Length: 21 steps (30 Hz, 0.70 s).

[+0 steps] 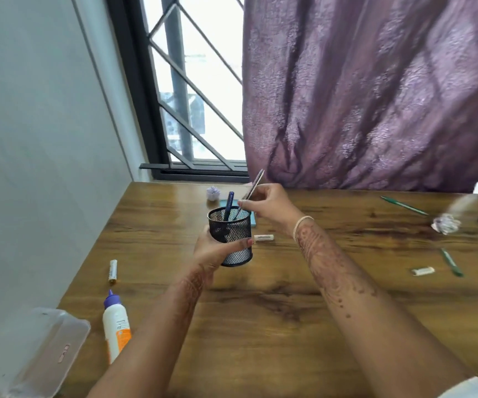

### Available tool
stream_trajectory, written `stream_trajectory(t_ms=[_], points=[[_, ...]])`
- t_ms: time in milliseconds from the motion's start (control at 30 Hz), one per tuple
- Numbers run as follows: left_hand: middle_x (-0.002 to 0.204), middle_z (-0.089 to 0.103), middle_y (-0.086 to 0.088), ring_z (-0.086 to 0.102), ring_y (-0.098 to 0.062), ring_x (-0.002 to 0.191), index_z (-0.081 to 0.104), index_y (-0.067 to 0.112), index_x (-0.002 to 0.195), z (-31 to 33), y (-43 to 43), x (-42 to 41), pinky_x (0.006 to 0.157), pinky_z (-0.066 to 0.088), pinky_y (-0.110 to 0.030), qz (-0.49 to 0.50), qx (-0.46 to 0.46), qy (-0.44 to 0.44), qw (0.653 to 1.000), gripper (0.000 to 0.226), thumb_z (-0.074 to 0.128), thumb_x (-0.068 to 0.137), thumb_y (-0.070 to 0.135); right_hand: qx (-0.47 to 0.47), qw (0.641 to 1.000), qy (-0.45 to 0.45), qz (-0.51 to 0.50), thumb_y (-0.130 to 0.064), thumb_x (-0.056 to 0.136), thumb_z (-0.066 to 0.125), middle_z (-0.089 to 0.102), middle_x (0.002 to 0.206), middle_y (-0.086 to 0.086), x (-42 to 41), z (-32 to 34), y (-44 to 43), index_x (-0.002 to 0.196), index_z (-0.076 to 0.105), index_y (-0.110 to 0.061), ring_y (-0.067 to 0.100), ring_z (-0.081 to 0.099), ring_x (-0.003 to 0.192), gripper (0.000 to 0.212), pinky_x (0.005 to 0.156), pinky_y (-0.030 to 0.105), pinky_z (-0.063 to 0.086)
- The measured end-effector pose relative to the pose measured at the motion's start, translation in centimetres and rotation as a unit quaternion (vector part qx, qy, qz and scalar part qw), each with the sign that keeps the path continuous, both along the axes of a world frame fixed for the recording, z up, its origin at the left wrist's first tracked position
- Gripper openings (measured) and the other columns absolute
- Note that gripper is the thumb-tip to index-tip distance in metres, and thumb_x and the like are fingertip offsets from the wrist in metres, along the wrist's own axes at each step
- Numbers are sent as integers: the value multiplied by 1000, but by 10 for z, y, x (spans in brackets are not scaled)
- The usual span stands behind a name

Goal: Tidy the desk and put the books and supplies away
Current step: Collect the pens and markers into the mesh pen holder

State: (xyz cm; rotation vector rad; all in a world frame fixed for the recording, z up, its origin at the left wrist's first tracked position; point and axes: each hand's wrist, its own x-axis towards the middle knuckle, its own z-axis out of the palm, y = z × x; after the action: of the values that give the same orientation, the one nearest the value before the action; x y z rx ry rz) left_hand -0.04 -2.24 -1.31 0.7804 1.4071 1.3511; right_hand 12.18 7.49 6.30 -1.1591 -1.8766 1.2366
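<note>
A black mesh pen cup (232,229) is held above the wooden desk (275,305) by my left hand (216,249), whose fingers wrap round its side. A dark blue pen (228,208) stands inside it. My right hand (269,203) pinches a thin silvery pen (253,188) that slants up to the right, its lower tip inside the cup's mouth. A blue notepad (253,219) lies flat behind the cup, mostly hidden.
A glue bottle (115,326) and a white stick (113,271) lie at the left, near a clear plastic lid (51,349). Another white stick (264,238) lies by the cup. Green pens (404,205) (450,261), an eraser (422,271) and crumpled paper balls (445,222) (213,192) lie around.
</note>
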Motion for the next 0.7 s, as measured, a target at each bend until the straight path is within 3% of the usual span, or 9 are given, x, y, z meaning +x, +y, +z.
stream_trajectory(t_ms=[100, 200, 267, 400, 533, 567, 633, 700], points=[[103, 76, -1, 72, -20, 98, 64, 15, 115, 6, 0, 25, 89, 57, -46, -6, -2, 2, 1000, 103, 99, 22, 43, -5, 1000, 7, -11, -10, 80, 77, 61, 67, -2, 27, -2, -6, 92, 70, 4, 3, 54, 59, 20, 52, 12, 45], [105, 75, -3, 72, -22, 99, 62, 16, 117, 12, -4, 53, 87, 58, -46, -23, 4, -8, 1000, 104, 100, 23, 41, -37, 999, 17, -23, -31, 86, 70, 65, 79, -1, 59, 0, -12, 101, 70, -1, 8, 57, 71, 33, 60, 21, 49], [106, 75, -5, 72, -24, 99, 63, 18, 114, 15, -9, 70, 86, 58, -46, -42, 4, -27, 999, 93, 100, 31, 36, -42, 999, 16, -28, -39, 92, 61, 67, 84, 0, 79, 3, -15, 105, 71, -4, 10, 57, 74, 39, 68, 26, 49], [108, 74, -8, 72, -27, 99, 64, 19, 110, 21, -19, 99, 86, 58, -49, -59, 1, -49, 997, 82, 100, 37, 29, -114, 990, 84, -17, -31, 101, 45, 64, 80, -1, 115, 13, -27, 113, 66, 3, 4, 60, 62, 42, 59, 17, 53], [114, 72, -4, 69, -26, 104, 56, 24, 120, 20, -31, 119, 86, 58, -49, -47, -13, -50, 998, 106, 101, 25, 32, -150, 983, 103, -28, -20, 101, 47, 67, 85, 5, 150, 10, -39, 115, 62, 3, 11, 64, 67, 31, 61, 19, 57], [115, 71, -4, 69, -25, 104, 55, 24, 120, 19, -35, 123, 86, 58, -49, -45, -11, -52, 998, 107, 101, 23, 31, -133, 987, 74, -54, -15, 100, 50, 68, 85, 6, 156, 3, -39, 114, 62, 3, 12, 63, 66, 26, 61, 21, 56], [115, 70, -2, 68, -23, 105, 55, 27, 117, 16, -42, 131, 89, 57, -47, -38, -15, -52, 998, 107, 100, 19, 29, -40, 989, -73, -118, -9, 94, 60, 71, 88, 8, 170, -17, -40, 106, 67, 0, 15, 64, 69, 17, 66, 27, 54], [117, 68, 1, 66, -21, 107, 53, 31, 115, 12, -50, 137, 92, 56, -45, -31, -29, -44, 998, 108, 100, 17, 32, 45, 956, -243, -156, -14, 88, 67, 73, 95, 5, 184, -42, -48, 97, 71, -9, 18, 66, 82, 11, 71, 26, 49]])
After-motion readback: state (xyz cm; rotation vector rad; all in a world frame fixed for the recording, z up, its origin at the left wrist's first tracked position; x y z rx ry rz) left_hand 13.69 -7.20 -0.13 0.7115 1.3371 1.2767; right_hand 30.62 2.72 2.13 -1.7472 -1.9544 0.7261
